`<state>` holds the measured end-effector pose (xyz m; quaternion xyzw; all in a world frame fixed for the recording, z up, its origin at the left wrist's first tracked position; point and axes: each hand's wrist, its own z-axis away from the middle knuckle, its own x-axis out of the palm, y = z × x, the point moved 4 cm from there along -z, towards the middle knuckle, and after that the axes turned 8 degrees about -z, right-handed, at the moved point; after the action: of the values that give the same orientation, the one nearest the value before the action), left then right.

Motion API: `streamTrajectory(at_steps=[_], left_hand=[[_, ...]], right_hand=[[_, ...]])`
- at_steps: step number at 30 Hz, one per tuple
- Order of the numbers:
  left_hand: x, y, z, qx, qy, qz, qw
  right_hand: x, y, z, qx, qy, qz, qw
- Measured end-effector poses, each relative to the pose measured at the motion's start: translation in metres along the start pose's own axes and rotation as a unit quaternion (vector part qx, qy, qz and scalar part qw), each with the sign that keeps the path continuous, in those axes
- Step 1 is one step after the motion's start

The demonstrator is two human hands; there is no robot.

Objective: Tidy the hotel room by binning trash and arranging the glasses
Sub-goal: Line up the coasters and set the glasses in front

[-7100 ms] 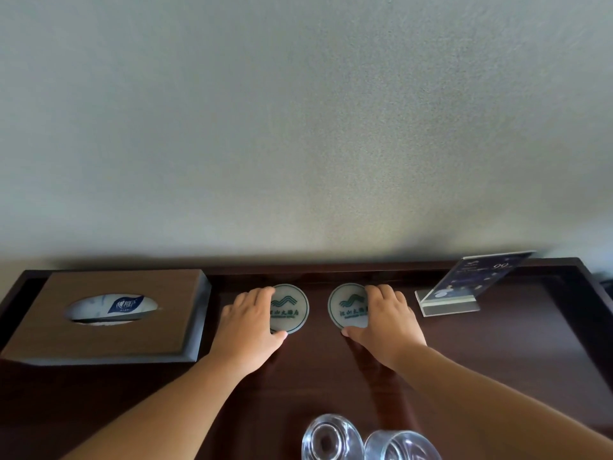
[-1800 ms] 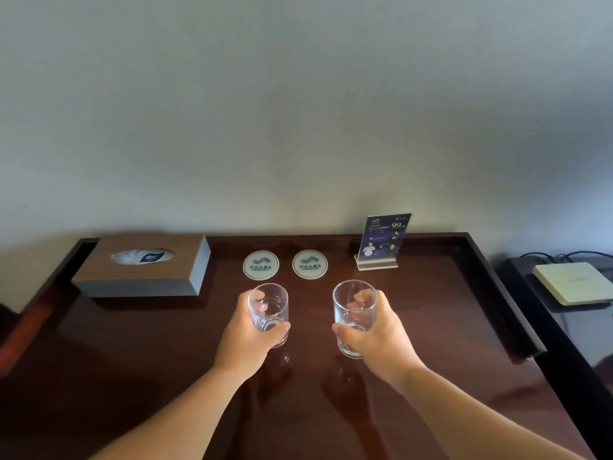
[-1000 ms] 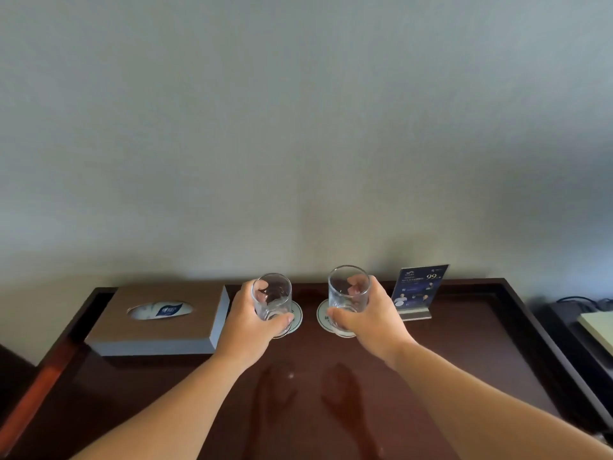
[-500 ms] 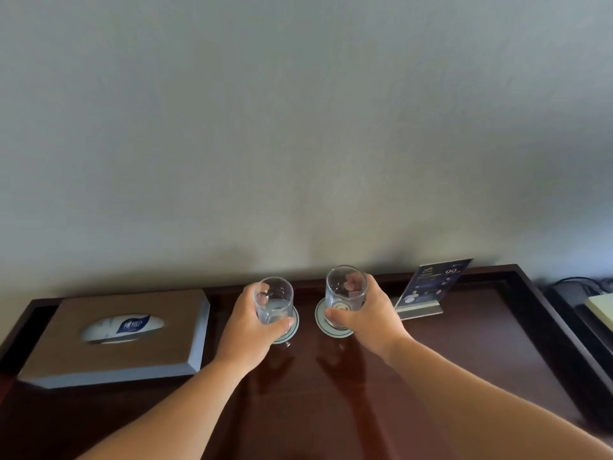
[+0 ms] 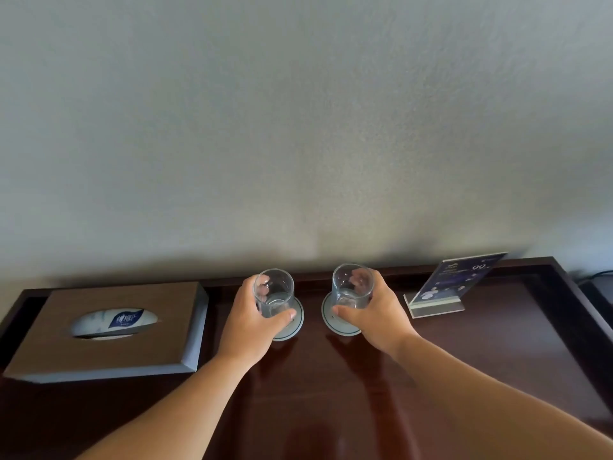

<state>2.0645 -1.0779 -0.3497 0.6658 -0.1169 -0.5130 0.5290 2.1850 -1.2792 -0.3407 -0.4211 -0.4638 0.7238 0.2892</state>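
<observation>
**Hidden or unclear**
- Left coaster (image 5: 297, 322): the left grip (image 5: 247, 322) and the left glass (image 5: 274, 292) are covering most of it. Only a pale crescent with a dark ring line is showing, and no print can be read.
- Right coaster (image 5: 331, 323): the right grip (image 5: 378, 318) and the right glass (image 5: 351, 287) are covering it in the same way, and only its left and near edge is showing.
- Glass bases: each is sitting over its coaster, but the thumbs are crossing the lower walls. It cannot be told whether the bases are resting on the coasters or hanging just above them.
- Fingers: these are showing only as blurred shapes through the clear glass.
- Sign card (image 5: 461, 277): it is leaning back in a clear stand. Only "99" is reading clearly and the rest is too small to read.
- Tissue box (image 5: 109, 346): a blue-and-white pack is peeking through the oval slot, and its logo cannot be read.
- Far right edge: a dark cable (image 5: 597, 275) and a dark surface are running out of the frame.
- Both forearms are running off the bottom edge.

**Count**
- Grips, two: the left is wrapping round the left glass and the right is wrapping round the right glass.
- Glasses, two: both are standing upright side by side and apart, near the back of the bench (image 5: 331, 410).
- Coasters, two: both are round, with one under each glass.
- Tissue box, one: it is lying to the left of the glasses.
- Sign card, one: it is standing to the right of the glasses.
- Bench, one: it is dark glossy wood with a raised rim, and it is reflecting both arms.
- Wall (image 5: 298, 127), one: it is plain grey and is filling the upper frame.
</observation>
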Motion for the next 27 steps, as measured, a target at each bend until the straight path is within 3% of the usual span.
streamTrajectory(at_steps=[27], left_hand=[[-0.006, -0.005, 0.005, -0.016, -0.022, -0.012, 1.000]], right_hand=[[-0.006, 0.014, -0.002, 0.001, -0.024, -0.004, 1.000]])
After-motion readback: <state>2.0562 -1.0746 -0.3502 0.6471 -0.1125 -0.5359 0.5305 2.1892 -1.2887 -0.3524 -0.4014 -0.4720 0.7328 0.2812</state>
